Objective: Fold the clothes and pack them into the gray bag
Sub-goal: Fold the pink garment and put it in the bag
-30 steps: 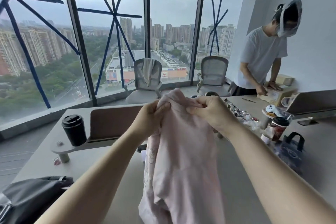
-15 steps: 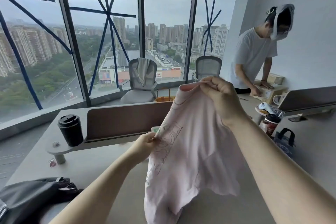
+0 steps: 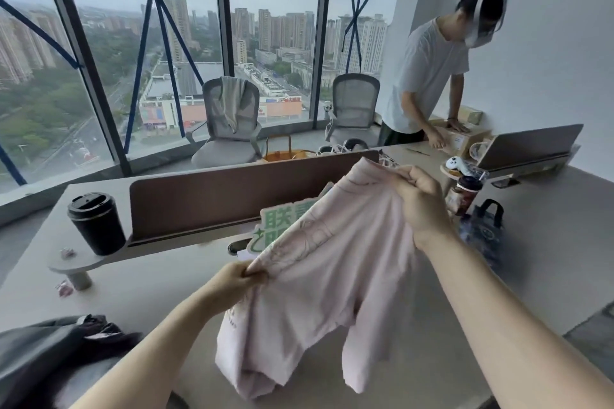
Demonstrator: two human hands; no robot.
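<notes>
Above the grey surface, in the head view, a pale pink T-shirt hangs stretched between both hands. The right hand is raised and pinches the upper edge of the garment with curled fingers. The left hand sits lower and nearer the camera and grips the opposite edge in a closed fist. The lower part of the garment droops toward the surface; contact cannot be determined. The gray bag lies at the lower left corner of the surface, well apart from the T-shirt. A black lidded cup stands on a low riser shelf beside a brown divider panel. A green-and-white sign shows partly behind the garment. At the far right, a second person leans over cardboard boxes.
</notes>
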